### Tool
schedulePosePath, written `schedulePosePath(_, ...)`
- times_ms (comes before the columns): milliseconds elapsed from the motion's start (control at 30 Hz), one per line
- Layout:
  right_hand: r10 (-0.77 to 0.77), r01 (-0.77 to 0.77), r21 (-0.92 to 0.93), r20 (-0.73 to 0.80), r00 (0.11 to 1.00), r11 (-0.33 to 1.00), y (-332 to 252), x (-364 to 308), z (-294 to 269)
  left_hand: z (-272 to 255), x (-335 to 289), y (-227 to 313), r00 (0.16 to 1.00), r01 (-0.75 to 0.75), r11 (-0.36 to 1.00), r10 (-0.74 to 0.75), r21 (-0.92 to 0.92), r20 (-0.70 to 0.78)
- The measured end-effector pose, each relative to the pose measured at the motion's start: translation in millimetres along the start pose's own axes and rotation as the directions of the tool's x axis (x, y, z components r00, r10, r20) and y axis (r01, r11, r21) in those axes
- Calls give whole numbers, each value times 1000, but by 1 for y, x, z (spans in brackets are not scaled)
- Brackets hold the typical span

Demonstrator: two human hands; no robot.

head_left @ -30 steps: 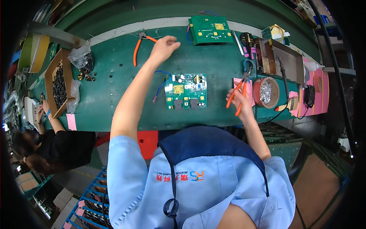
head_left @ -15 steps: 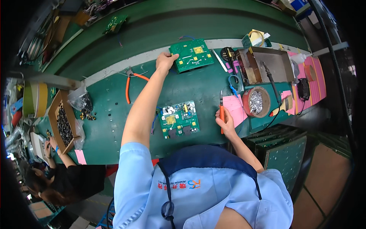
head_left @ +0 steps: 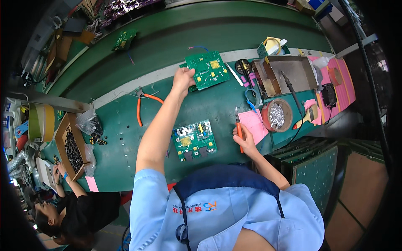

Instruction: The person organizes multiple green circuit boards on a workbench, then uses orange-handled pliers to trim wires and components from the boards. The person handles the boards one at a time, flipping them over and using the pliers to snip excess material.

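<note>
At the far middle of the green bench, my left hand (head_left: 184, 78) grips the left edge of a green circuit board (head_left: 207, 70) between thumb and fingers. This board shows its solder side with yellow patches. Part of another green board (head_left: 193, 88) peeks out beneath it. My right hand (head_left: 246, 140) is closed round the orange handles of a pair of cutting pliers (head_left: 238, 125), jaws pointing away from me. Between my arms a populated circuit board (head_left: 194, 141) lies component side up, with dark and yellow parts on it.
Orange-handled pliers (head_left: 139, 109) lie left of my forearm. On the right are pink papers (head_left: 252, 124), a round tub of metal bits (head_left: 289, 125), a metal tray (head_left: 293, 58) and a soldering iron (head_left: 292, 90). A co-worker's hands (head_left: 60, 171) are by a box of small black parts (head_left: 63, 144).
The board in my left hand has been raised and tilted a little, showing more of the board beneath. My right hand keeps the cutting pliers. The whole view has shifted slightly.
</note>
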State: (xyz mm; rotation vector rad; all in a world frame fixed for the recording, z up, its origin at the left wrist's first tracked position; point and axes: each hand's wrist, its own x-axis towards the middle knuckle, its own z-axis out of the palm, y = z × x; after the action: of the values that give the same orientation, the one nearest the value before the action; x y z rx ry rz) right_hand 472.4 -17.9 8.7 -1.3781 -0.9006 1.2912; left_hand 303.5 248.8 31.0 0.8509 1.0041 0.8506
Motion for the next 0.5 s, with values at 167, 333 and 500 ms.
schedulePosePath(167, 47, -37, 117, -77, 996, 992, -20, -4, -5, 6, -59, 28, 986, -4, 981, 37, -193, 165)
schedulePosePath(333, 25, -32, 457, 22, 999, 889, -73, 10, -4, 3, -125, 49, 970, -18, 964, 81, -266, 229)
schedulePosePath(500, -112, -9, 604, 163, 980, 797, -114, 24, 10, -2, -165, 46, 974, -17, 943, 91, -333, 208)
